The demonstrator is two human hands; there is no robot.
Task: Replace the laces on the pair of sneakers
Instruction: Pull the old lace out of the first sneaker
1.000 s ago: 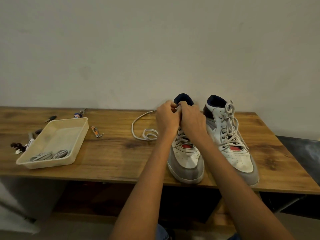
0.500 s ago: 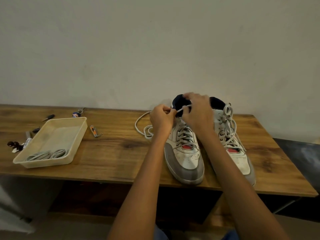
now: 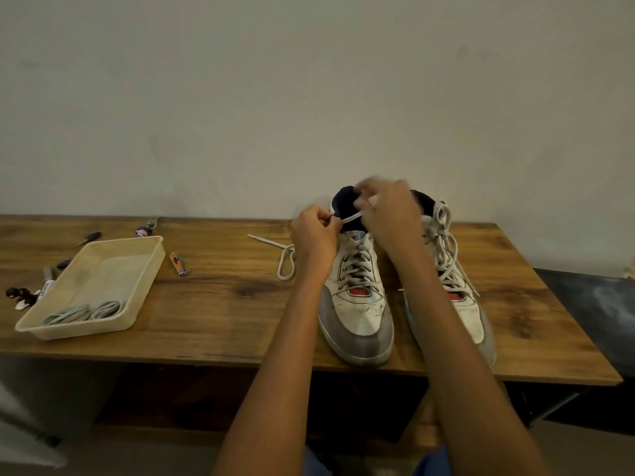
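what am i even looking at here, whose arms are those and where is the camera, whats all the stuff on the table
There is no machine here. A person wears a wide-angle camera on the head, so you look down along their own two bare arms.

On the wooden table stand two white and grey sneakers. The left hand and right hand each pinch the white lace at the top of the left sneaker; its loose end trails onto the table. The right sneaker is fully laced and untouched.

To the left sits a cream tray holding coiled grey laces. Beside it lies a nail clipper, with small tools and keyrings around it.
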